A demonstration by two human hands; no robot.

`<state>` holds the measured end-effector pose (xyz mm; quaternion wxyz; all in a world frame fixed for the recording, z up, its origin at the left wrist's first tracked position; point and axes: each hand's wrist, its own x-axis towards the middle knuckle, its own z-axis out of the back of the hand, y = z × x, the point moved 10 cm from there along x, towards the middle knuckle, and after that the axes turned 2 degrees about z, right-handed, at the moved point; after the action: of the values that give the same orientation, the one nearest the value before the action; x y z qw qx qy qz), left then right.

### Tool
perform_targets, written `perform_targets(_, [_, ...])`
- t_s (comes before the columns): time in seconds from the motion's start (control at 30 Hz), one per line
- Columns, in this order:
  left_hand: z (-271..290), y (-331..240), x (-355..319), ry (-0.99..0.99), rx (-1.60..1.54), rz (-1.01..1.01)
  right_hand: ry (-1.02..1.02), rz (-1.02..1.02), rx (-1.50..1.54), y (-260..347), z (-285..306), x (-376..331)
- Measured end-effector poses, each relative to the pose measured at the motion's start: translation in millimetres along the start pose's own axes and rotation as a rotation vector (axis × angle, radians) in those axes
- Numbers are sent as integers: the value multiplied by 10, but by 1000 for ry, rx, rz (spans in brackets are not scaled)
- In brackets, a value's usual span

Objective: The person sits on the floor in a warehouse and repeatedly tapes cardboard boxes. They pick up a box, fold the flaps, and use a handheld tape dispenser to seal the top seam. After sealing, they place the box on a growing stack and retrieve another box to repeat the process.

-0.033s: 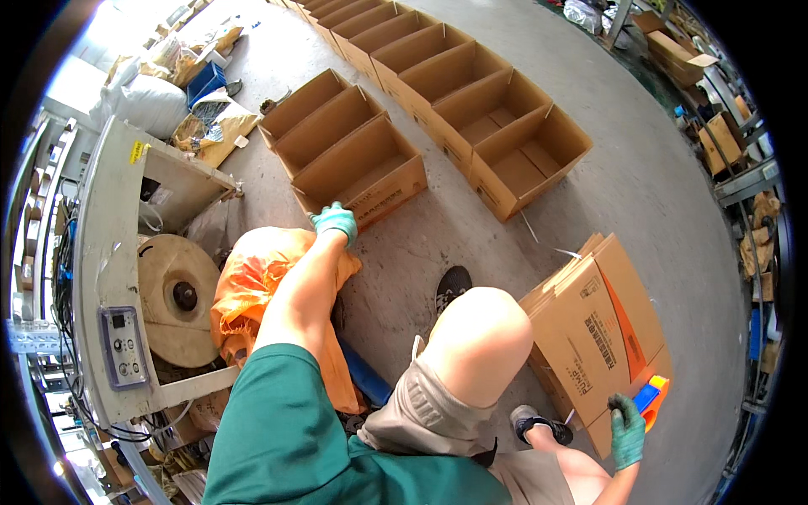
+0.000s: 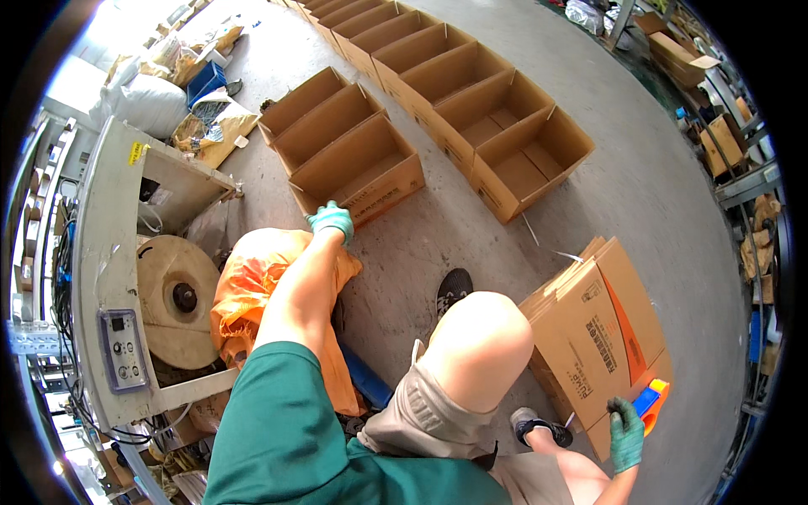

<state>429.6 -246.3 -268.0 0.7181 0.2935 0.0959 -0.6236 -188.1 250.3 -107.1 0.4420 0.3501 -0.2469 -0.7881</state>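
Note:
My left hand (image 2: 332, 220), in a green glove, reaches to the near corner of an open cardboard box (image 2: 370, 187). Its fingers are closed over the rim. The box is nearest to me in a short row of three, butted side by side. At the lower right my right hand (image 2: 626, 433), gloved too, has its fingers curled around part of an orange and blue tape dispenser (image 2: 649, 402). The hand hides some of the dispenser. Just beyond it leans a stack of flat folded cartons (image 2: 581, 324) with a red-orange stripe.
A long row of open boxes (image 2: 513, 168) runs toward the far left. Beside my left arm are an orange sack (image 2: 244, 278) and a cream machine frame with a round disc (image 2: 168, 328). A white strap (image 2: 547, 244) lies by the cartons. Shelving (image 2: 749, 185) lines the right.
The box under my left hand has shifted slightly up and left, with the hand following. My right hand and the tape dispenser have dropped a little.

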Motion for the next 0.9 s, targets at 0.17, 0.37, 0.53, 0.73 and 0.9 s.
perform_targets(0.17, [34, 373, 543, 13, -71, 97, 26, -3, -27, 198, -194, 172])
perform_targets(0.37, [226, 517, 711, 28, -80, 111, 104, 8, -130, 622, -405, 349])
perform_targets(0.53, [342, 243, 576, 5, -24, 79, -42, 51, -161, 377, -81, 121])
perform_targets(0.73, [1467, -1396, -285, -344, -532, -802, -389, -132, -562, 103, 966, 159])
perform_targets(0.9, [1777, -3456, -2144, 250, -540, -1045, -143, -419, -787, -507, 871, -143])
